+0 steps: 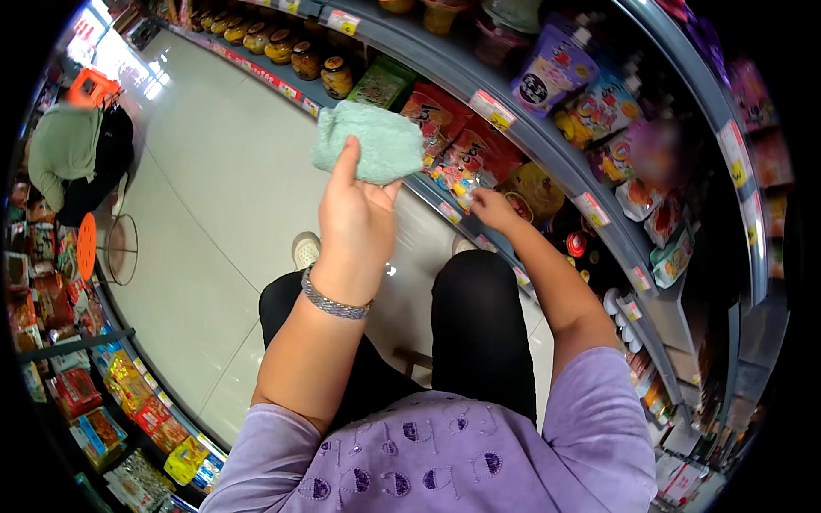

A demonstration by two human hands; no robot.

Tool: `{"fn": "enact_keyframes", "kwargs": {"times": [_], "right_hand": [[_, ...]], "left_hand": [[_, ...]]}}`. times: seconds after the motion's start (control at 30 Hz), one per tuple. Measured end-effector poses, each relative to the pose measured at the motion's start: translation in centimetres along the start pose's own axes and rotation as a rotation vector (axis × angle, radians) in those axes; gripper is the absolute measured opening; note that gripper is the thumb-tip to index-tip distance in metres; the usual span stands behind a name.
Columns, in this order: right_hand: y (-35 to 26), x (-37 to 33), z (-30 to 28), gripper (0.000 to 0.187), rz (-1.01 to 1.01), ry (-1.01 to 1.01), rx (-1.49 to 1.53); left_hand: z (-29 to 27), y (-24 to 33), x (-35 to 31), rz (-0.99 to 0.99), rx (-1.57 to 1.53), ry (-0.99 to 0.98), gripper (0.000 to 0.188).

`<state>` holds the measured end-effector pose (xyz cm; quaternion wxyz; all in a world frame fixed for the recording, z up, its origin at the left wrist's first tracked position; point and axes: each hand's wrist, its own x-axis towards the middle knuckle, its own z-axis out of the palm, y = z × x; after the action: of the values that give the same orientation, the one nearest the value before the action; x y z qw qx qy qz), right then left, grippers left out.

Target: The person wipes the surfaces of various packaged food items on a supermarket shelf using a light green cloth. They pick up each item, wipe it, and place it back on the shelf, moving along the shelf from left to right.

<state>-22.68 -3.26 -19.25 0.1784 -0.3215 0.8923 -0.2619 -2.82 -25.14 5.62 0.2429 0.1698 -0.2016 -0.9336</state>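
My left hand (pixel 355 214) is raised in front of me and grips a pale green cloth (pixel 369 141) between thumb and fingers; a silver bracelet sits on that wrist. My right hand (pixel 492 208) reaches to the lower shelf, its fingers touching a colourful snack packet (pixel 457 175) beside red packets (pixel 436 111). Whether it holds the packet is hidden by the fingers. I sit low, with black trousers and a purple top in view.
Curved store shelves (pixel 547 141) with jars (pixel 282 47), pouches and price tags run along the right. More packets fill low shelves (pixel 128 393) at the left. A person in green (pixel 64 145) crouches far left beside an orange stool (pixel 85 244). Pale tiled floor (pixel 205 197) lies between.
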Motion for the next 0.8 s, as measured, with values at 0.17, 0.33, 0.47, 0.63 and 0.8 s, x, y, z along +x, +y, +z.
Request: {"fn": "enact_keyframes", "kwargs": {"times": [0.17,0.33,0.47,0.63,0.8], "right_hand": [[4.6,-0.4,-3.8,0.061,0.475,0.598,-0.398],[6.2,0.1,-7.3,0.051,0.434,0.663,-0.205],[5.6,0.0,-8.0,0.047,0.420,0.550,-0.402],[5.8,-0.2,-7.7,0.047,0.400,0.575,-0.312],[4.9,0.0,-8.0,0.048,0.409,0.566,-0.155]], "left_hand": [[-0.6,0.6,0.6,-0.059,-0.004,0.018,0.040],[-1.0,1.1,1.6,-0.044,0.016,0.038,0.039],[-0.9,0.9,1.8,-0.055,0.016,0.028,0.038],[-1.0,0.7,2.0,-0.085,-0.003,0.008,0.038],[-0.9,0.9,1.9,-0.080,0.014,0.022,0.038]]}}
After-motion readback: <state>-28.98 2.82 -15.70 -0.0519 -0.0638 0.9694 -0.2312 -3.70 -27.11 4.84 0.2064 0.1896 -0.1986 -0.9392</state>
